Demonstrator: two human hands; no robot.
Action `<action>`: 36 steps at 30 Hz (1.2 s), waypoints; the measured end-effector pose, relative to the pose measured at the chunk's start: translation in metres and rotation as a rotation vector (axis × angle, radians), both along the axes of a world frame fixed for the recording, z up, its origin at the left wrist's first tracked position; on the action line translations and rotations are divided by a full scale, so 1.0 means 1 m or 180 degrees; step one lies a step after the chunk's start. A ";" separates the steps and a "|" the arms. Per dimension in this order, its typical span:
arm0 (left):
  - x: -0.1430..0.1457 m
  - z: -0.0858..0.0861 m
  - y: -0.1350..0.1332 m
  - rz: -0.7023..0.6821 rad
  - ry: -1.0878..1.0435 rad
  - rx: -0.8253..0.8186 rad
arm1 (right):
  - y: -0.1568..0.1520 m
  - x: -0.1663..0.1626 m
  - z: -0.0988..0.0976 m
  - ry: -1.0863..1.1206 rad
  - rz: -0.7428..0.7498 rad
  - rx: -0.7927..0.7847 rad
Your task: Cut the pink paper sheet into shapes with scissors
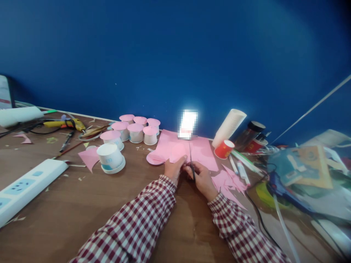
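Observation:
My left hand is closed on a pink paper piece, its thumb on the near edge. In my right hand is a pair of scissors, with the blades pointing away from me beside the paper piece. Whether the blades touch the paper, I cannot tell. Beyond both hands lies a pink sheet, flat on the brown table. Pink paper scraps are heaped to the right of my right hand.
Several paper cups topped with pink discs stand at back left, near a white cup. A power strip lies left. Stacked white cups lean by a red cup. At right lies a blue glue gun.

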State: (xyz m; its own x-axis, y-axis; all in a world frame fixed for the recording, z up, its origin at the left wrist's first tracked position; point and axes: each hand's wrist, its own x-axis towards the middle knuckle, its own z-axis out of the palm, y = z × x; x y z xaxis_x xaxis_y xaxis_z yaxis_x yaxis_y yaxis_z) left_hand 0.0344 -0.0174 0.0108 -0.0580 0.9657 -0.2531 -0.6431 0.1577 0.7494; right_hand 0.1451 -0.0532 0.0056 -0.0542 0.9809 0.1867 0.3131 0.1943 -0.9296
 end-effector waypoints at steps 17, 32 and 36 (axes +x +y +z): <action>0.000 0.003 0.000 0.0001 -0.0029 -0.0066 | -0.001 0.000 0.003 0.0091 0.0012 -0.0084; -0.001 0.001 0.001 0.0045 0.0019 -0.0056 | -0.002 -0.001 0.005 0.0002 -0.0005 -0.0049; 0.000 0.000 0.001 0.0078 0.0018 -0.0042 | -0.002 -0.001 0.006 -0.0018 -0.0014 -0.0082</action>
